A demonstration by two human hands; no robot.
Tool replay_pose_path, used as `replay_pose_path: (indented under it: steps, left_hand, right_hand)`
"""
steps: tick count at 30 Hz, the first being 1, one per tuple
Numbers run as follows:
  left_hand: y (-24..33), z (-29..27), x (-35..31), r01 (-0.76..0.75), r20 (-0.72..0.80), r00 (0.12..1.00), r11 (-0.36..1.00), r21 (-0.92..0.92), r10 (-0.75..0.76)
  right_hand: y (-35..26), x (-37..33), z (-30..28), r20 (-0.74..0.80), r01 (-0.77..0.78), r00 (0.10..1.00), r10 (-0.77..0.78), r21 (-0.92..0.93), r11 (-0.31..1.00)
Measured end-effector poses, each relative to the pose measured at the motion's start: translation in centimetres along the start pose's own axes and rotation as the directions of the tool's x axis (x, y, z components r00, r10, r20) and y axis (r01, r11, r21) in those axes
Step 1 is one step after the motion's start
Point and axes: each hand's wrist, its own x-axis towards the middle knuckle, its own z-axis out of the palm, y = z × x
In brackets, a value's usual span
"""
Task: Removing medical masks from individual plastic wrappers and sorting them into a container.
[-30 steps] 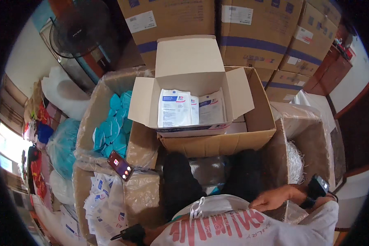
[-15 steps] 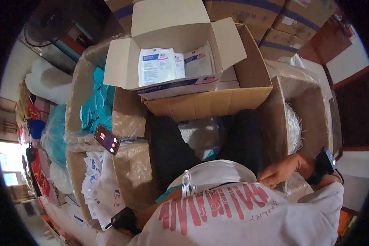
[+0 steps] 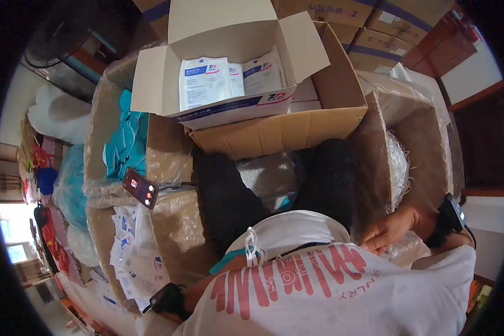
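Note:
My left hand (image 3: 229,270) lies low in front of my body, mostly hidden by my white shirt. Along its upper edge shows a strip of a teal piece (image 3: 231,259); the fingers are out of sight, so I cannot see the grip. My right hand (image 3: 389,229) is beside my right thigh, at the shirt's edge and close to the right-hand box. Its fingers are bent and pressed together; anything inside them is hidden. Folded teal pieces (image 3: 130,140), like face masks, fill a box at the left. Printed white packets (image 3: 131,257) are heaped in the nearer left box.
Ahead, a white carton (image 3: 235,109) holding upright packets (image 3: 204,84) sits on a larger brown box (image 3: 280,134). A phone (image 3: 140,187) rests on the left boxes' edges. The right box (image 3: 425,145) contains a bundle of white strands (image 3: 397,168). Taped cartons (image 3: 386,42) are stacked behind.
The view has shifted slightly, so the boxes appear a little higher and further left. My right hand has turned, showing more of its fingers. The left hand stays low by the teal piece.

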Motion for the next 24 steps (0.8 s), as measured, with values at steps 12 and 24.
replay_pose_path:
  steps: [12, 24]
  left_hand:
    - [4.9, 1.3, 5.5, -0.178, 0.042, 0.983, 0.984, -0.011, 0.179]
    - [11.0, -2.6, 11.1, -0.310, -0.202, 0.906, 0.907, 0.287, 0.373]
  right_hand:
    - [1.3, -3.6, -3.0, -0.568, -0.016, 0.821, -0.058, -0.125, 0.992]
    - [7.2, 23.7, -18.2, -0.774, 0.528, 0.302, -0.556, -0.350, 0.774]
